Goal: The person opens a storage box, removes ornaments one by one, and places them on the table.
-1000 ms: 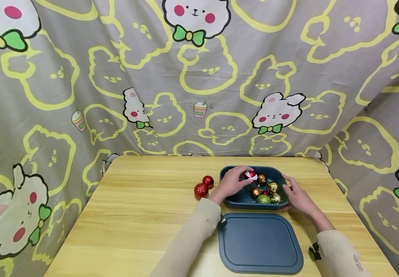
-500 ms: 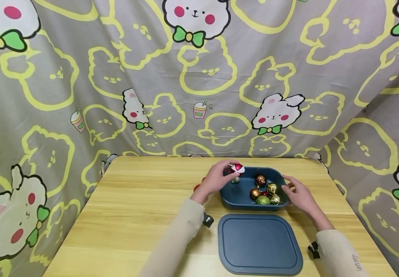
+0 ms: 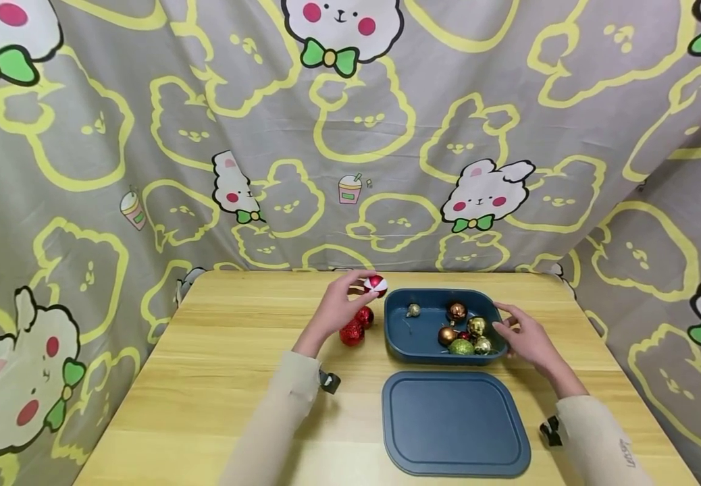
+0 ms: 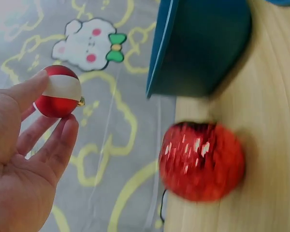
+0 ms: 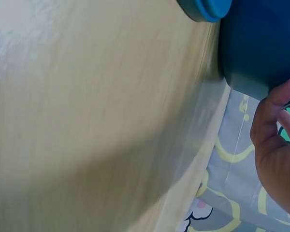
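Left of the dark blue box (image 3: 414, 355), my left hand (image 3: 337, 305) pinches a red and white Christmas ball (image 3: 376, 286) between thumb and fingertips. In the left wrist view the ball (image 4: 62, 92) shows a white band and a small gold cap. My right hand (image 3: 529, 343) grips the box's right end, thumb over the rim and fingers outside. Inside the box lie a copper ball (image 3: 456, 310), a green glitter ball (image 3: 462, 347), gold balls and a small pale ball (image 3: 413, 310). Two red balls, one of them glittery (image 3: 352, 333), sit on the table below my left hand.
A flat blue lid (image 3: 456, 424) lies on the wooden table (image 3: 217, 378) in front of the box. Behind the table's far edge hangs a grey curtain (image 3: 290, 128) with cartoon animals. A black strap (image 3: 329, 381) is at my left wrist.
My left hand has lifted the red and white ball out of the box and carried it left, past the rim. My right hand has stayed at the box.
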`<state>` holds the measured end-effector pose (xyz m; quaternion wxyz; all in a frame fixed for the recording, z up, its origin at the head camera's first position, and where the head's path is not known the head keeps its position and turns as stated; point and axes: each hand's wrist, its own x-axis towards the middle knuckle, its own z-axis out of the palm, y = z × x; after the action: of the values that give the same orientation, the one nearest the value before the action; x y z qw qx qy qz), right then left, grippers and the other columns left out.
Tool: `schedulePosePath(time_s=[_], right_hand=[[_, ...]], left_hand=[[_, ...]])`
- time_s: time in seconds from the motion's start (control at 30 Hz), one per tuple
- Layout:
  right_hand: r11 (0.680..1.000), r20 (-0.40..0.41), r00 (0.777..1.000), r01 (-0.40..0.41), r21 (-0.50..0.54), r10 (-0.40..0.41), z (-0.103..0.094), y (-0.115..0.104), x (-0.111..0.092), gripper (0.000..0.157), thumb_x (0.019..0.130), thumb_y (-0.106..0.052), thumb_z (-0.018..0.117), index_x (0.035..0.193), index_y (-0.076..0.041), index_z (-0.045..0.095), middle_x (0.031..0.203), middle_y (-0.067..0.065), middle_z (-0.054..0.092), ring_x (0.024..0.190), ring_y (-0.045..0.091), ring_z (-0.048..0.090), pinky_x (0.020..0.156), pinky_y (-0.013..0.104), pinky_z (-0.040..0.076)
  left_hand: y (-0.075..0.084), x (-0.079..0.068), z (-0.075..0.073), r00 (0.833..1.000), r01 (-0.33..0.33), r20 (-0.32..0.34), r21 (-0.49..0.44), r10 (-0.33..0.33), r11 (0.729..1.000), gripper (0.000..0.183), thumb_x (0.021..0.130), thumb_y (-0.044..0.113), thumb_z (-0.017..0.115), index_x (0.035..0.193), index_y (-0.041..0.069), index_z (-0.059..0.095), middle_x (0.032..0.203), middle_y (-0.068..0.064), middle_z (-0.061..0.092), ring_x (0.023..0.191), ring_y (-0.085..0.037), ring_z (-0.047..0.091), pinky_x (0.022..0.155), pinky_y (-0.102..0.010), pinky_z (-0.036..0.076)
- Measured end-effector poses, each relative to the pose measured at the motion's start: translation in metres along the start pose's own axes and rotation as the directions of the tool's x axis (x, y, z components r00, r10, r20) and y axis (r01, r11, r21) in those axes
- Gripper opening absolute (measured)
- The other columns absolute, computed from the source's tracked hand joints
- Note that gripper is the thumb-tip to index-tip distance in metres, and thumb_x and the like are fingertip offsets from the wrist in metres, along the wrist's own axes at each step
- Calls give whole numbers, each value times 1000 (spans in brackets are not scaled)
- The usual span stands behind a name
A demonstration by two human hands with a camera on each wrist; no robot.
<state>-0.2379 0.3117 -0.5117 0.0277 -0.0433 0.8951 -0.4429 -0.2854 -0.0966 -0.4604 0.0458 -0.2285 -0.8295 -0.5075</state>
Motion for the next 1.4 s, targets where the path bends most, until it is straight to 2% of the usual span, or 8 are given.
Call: schedulePosePath(time_s=[0.3, 0.57, 0.73, 0.97, 1.17, 1.4], right_hand=[[995, 28, 999, -36, 90, 34, -2, 2, 1, 61, 108, -24, 58, 163, -13, 34, 106, 19, 51, 52, 20, 55, 50, 39, 56], [991, 42, 999, -40, 124, 35, -2, 7, 4, 62, 107, -25, 59, 162, -12, 34, 105, 18, 50, 52, 15, 53, 51, 40, 56], [991, 42, 999, -29, 132, 23, -4, 8, 4, 62, 107, -25, 59, 163, -12, 34, 103, 19, 50, 52, 18, 55, 51, 41, 57], [990, 52, 998, -31, 135, 24, -4, 5, 3, 61, 108, -26, 58, 163, -13, 34, 103, 20, 49, 52, 21, 56, 52, 42, 58], [991, 50, 998, -34, 132, 28, -5, 4, 3, 61, 108, -24, 58, 163, -13, 34, 102, 19, 47, 52, 21, 57, 52, 42, 59], [991, 56, 998, -39, 131, 32, -3, 8, 5, 61, 108, -20, 57, 163, -11, 32, 102, 18, 48, 52, 26, 58, 52, 44, 59]], left_hand=[[-17, -19, -38, 998, 14, -68, 21, -12, 1000, 38, 98, 22, 73, 135, 18, 66, 129, -4, 67, 115, -24, 67, 99, -42, 59], [-33, -35, -55, 995, 56, -82, 49, -52, 997, 39, 98, 20, 73, 136, 14, 64, 132, -5, 66, 117, -27, 66, 100, -43, 58], [-41, -42, -59, 992, 100, -77, 59, -96, 993, 42, 98, 19, 74, 137, 8, 64, 131, -8, 67, 117, -28, 67, 101, -44, 57], [-53, -48, -60, 985, 168, -40, 49, -166, 985, 38, 97, 19, 74, 134, 14, 66, 131, -10, 68, 114, -31, 68, 102, -50, 56], [-64, -50, -57, 975, 220, -1, 80, -221, 972, 41, 97, 20, 74, 136, 11, 64, 131, -10, 69, 115, -32, 68, 102, -47, 56], [-72, -52, -53, 965, 261, 8, 87, -263, 961, 39, 97, 19, 74, 135, 11, 65, 126, -11, 70, 113, -32, 69, 100, -46, 57]])
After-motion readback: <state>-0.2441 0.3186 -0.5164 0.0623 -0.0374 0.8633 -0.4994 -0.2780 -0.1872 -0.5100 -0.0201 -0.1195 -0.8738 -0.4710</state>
